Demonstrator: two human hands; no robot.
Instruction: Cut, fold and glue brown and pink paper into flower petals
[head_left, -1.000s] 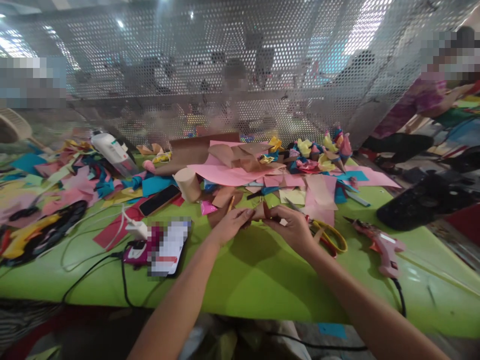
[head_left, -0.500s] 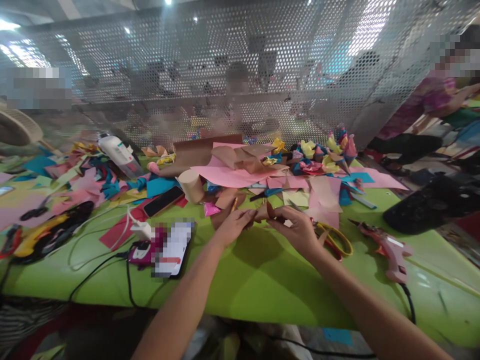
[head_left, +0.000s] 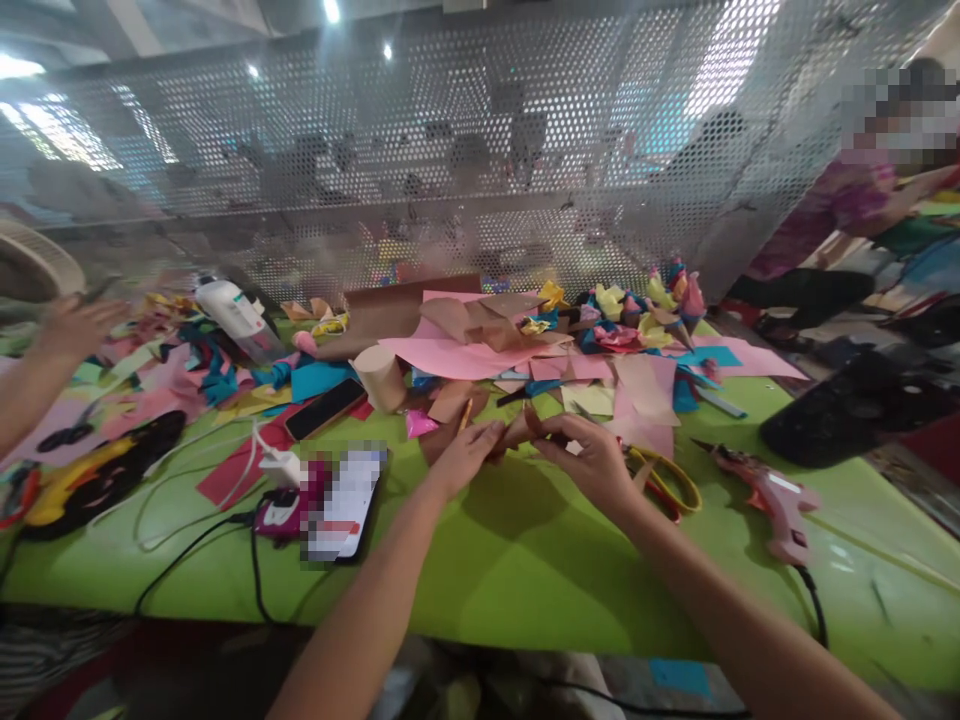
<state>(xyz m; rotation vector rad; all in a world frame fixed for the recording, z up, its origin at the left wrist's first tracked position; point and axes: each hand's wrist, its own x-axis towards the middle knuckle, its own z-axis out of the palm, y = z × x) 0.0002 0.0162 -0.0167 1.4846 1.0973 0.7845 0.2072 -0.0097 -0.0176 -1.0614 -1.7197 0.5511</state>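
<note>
Brown paper piece [head_left: 517, 432]: small, curled, held up between both hands, to the right of the tan roll [head_left: 379, 378] and on its near side. Can't make out the exact fold, too tiny.
Left hand [head_left: 472, 452]: thumb and fingers pinching the piece's left end, right of the roll.
Right hand [head_left: 589, 455]: thumb and fingertips gripping the other end, further right of the roll.
Pencil-ish stick [head_left: 465, 414]: right of the roll, by the left hand. Can't tell if they touch.
Bright pink packet [head_left: 421, 424]: just off the roll's near right side.
Scissors [head_left: 694, 484]: yellow and red handles, well right of the roll, by the right wrist.
Black phone [head_left: 326, 408]: flat, just left of the roll.
Lit phone [head_left: 349, 500]: near side of the roll, screen pixelated.
Purple power block [head_left: 281, 512]: left of the roll, near side, white plug [head_left: 281, 462] on it.
Pink sheets [head_left: 450, 352]: behind the roll and to its right, brown scraps on top.
White bottle [head_left: 231, 308]: tilted, left of the roll and further back.
Glue gun [head_left: 780, 510]: pink, far right of the roll, lying on the green table [head_left: 525, 560].
Other person's hand [head_left: 79, 325]: far left of the roll, super blurry, can't tell if it's holding anything.
Mesh screen [head_left: 487, 100]: grey, perforated, behind the roll.
</note>
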